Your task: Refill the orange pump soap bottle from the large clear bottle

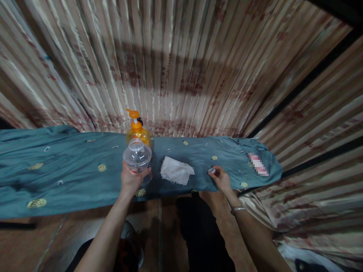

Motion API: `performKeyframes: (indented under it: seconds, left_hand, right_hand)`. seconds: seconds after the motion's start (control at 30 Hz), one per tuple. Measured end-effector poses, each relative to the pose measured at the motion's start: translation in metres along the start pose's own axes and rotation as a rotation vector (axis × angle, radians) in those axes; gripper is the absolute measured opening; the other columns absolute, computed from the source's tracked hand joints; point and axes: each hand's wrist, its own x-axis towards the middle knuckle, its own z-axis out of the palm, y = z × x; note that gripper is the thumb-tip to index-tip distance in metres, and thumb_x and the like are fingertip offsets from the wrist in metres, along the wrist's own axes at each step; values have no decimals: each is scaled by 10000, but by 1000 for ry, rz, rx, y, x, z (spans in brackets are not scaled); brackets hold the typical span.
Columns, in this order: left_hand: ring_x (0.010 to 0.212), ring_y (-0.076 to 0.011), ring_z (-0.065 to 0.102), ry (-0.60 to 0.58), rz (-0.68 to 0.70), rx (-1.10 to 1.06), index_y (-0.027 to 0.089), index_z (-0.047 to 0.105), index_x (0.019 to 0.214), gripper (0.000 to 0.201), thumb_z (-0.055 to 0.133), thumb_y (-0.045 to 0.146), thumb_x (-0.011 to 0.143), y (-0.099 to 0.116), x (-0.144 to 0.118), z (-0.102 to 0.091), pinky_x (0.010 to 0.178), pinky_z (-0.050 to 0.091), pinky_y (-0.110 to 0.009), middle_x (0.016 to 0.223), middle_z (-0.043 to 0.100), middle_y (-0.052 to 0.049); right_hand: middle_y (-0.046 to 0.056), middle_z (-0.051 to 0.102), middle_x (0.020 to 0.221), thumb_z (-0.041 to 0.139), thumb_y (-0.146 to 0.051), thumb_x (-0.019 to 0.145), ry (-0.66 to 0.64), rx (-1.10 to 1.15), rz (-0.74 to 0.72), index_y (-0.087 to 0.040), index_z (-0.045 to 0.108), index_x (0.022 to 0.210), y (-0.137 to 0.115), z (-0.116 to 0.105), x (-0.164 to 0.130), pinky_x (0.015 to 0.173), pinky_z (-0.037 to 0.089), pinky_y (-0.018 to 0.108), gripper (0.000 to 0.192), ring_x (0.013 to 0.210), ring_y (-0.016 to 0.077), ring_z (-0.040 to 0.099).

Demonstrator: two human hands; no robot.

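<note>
1. On a table draped with a blue-green cloth point(70, 170) patterned with small yellow rounds, a person's two bare hands are at work before a striped, pleated curtain point(181, 68).
2. The left hand point(132, 179) is wrapped around a clear plastic bottle point(137, 156), fingers curled about its lower part, holding it upright near the front edge of the table; its mouth is open at the top.
3. Just behind the clear bottle, toward the back edge, stands an orange pump bottle point(137, 130).
4. The right hand point(220, 178) rests on the cloth near the front edge, fingertips pinching a small pale cap point(211, 171); a metal bangle point(237, 209) circles the wrist.
5. Between the two hands lies a crumpled white tissue point(176, 170), apart from both.
6. Toward the table's right end, the cloth bunches up beside a blurred patch.
</note>
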Motion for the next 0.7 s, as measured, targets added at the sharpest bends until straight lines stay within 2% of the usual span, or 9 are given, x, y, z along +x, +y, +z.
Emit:
performKeyframes:
  seconds: [0.1, 0.2, 0.3, 0.4, 0.5, 0.7]
  left_hand:
    - [999, -332, 761, 1, -5, -13, 207, 616, 1124, 755, 901, 353, 440, 3, 0, 0, 957, 590, -510, 1129, 785, -134]
    - [997, -327, 763, -12, 0, -33, 210, 602, 1105, 744, 899, 353, 438, 5, -1, 0, 951, 596, -498, 1108, 784, -130]
    - [970, -313, 766, -16, 1, -41, 221, 591, 1085, 716, 893, 338, 447, 6, -1, 1, 914, 609, -475, 1058, 785, -108]
    - [915, -305, 765, 1, -8, -31, 235, 590, 1078, 703, 891, 334, 450, 5, -1, 0, 865, 619, -468, 997, 783, -81]
    - [871, -307, 761, 16, -15, -18, 239, 585, 1049, 693, 896, 340, 437, 4, -2, -1, 846, 621, -477, 948, 776, -67]
    - [746, -287, 741, 2, -27, -9, 242, 557, 994, 676, 900, 370, 426, 2, -2, -2, 769, 617, -463, 840, 748, -36]
  right_hand:
    - [129, 825, 1071, 637, -327, 884, -30, -88, -8, -172, 667, 1186, 3, -9, -1, 914, 631, 384, 341, 988, 258, 807]
    - [187, 814, 1130, 600, -312, 935, -63, -219, -26, -144, 671, 1249, 1, -24, 1, 943, 607, 394, 363, 1052, 291, 796]
    - [234, 770, 1257, 604, -184, 910, -114, -366, -76, -127, 671, 1293, -3, -36, 5, 1023, 552, 392, 392, 1203, 313, 743]
    - [236, 787, 1199, 661, -81, 834, -204, -500, -120, -129, 724, 1171, -9, -40, 9, 1015, 535, 365, 346, 1187, 320, 744]
    - [211, 814, 1079, 700, -89, 839, -292, -596, -148, -149, 750, 1019, -15, -38, 10, 967, 542, 339, 196, 1110, 312, 771]
    - [216, 814, 1081, 722, -134, 871, -359, -672, -198, -148, 751, 1035, -37, -43, 8, 905, 552, 341, 167, 1094, 329, 779]
